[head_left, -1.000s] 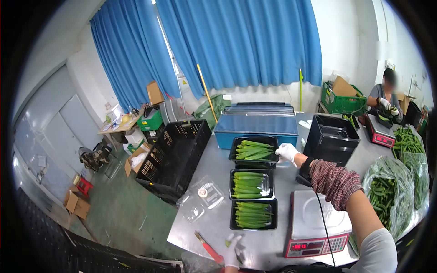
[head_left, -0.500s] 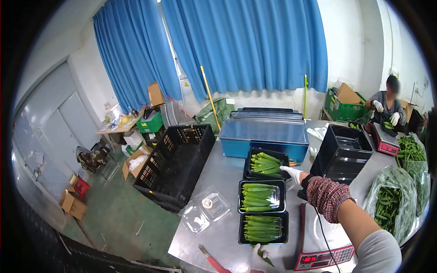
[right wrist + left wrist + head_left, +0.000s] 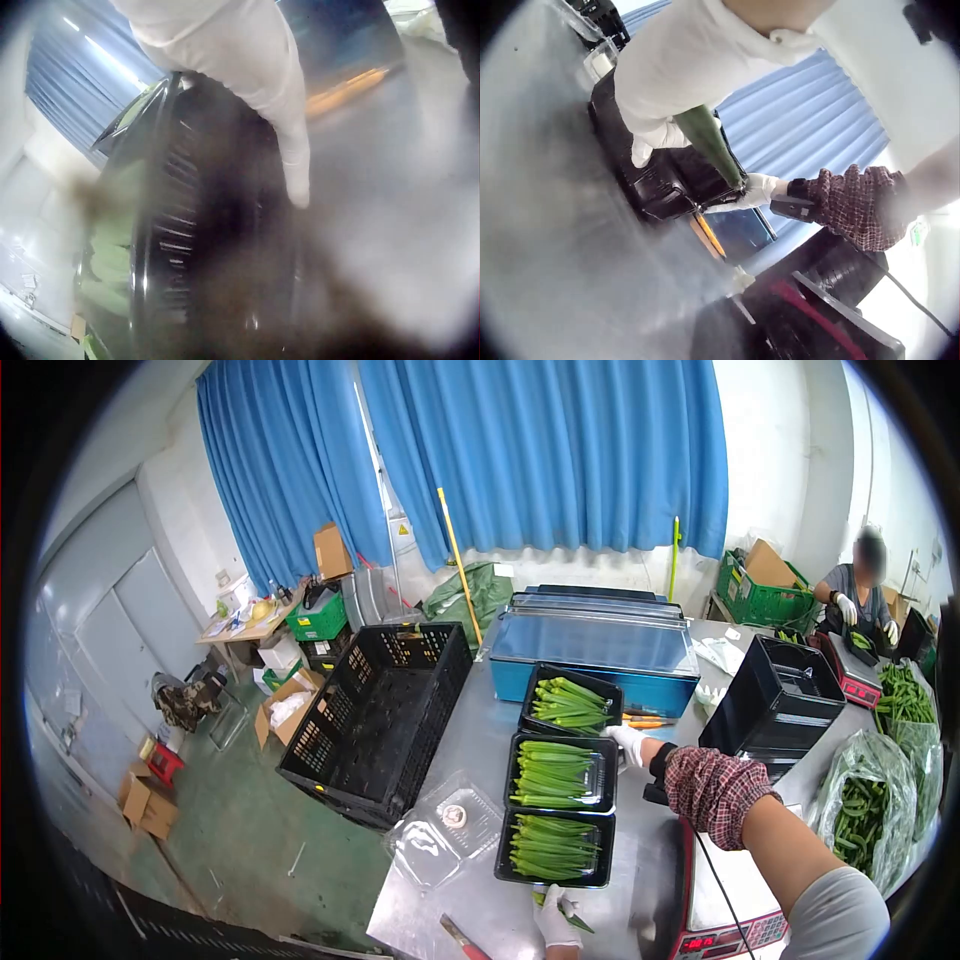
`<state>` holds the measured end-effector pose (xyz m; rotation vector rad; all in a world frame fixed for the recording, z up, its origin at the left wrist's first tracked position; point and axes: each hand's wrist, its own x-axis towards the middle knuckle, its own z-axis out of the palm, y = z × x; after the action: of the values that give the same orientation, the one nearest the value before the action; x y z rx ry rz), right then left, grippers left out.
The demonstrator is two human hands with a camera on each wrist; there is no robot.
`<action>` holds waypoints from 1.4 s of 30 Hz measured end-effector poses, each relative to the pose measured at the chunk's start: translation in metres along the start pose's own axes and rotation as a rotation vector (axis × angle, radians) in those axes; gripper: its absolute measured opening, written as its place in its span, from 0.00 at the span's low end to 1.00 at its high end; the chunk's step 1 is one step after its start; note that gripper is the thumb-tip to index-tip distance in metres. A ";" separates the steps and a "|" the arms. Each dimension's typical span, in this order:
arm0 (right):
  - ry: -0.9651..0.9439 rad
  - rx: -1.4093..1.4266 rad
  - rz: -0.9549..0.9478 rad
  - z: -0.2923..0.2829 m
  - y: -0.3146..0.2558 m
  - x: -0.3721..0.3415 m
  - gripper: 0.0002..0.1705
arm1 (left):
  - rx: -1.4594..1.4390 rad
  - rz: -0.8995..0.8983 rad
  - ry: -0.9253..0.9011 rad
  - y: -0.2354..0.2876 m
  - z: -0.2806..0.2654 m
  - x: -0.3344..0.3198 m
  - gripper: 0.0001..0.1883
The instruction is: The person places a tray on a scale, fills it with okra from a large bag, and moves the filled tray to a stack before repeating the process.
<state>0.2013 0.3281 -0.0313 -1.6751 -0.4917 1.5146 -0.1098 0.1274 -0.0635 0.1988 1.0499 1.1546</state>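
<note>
My left hand (image 3: 556, 922) curls round 1 green pod (image 3: 709, 142); just beyond its fingers sit 3 black trays (image 3: 606, 857), with my right hand's (image 3: 630, 744) straight fingers against their side.

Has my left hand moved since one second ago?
Yes. In the head view, judged against the red-handled tool, the left hand has moved right and forward. They were close together; now a clear gap separates them.

2 blue curtains (image 3: 540, 450) hang over by the wall. A red stool (image 3: 165, 762) stands near an open cardboard box (image 3: 150, 806).
</note>
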 end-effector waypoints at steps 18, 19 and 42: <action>0.493 -1.241 -1.078 -0.058 -0.094 -0.296 0.22 | 0.096 -0.030 -0.048 0.038 -0.012 -0.010 0.23; 0.670 -1.398 -1.227 -0.085 -0.097 -0.316 0.21 | 0.129 -0.038 0.019 0.041 -0.013 -0.017 0.27; 0.452 -1.516 -1.111 -0.139 0.160 -0.455 0.03 | -0.087 -0.415 -0.708 0.006 0.078 -0.203 0.32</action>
<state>0.2044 -0.1476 0.1299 -1.9277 -2.1413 -0.3016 -0.0568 -0.0075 0.0987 0.2789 0.3826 0.6632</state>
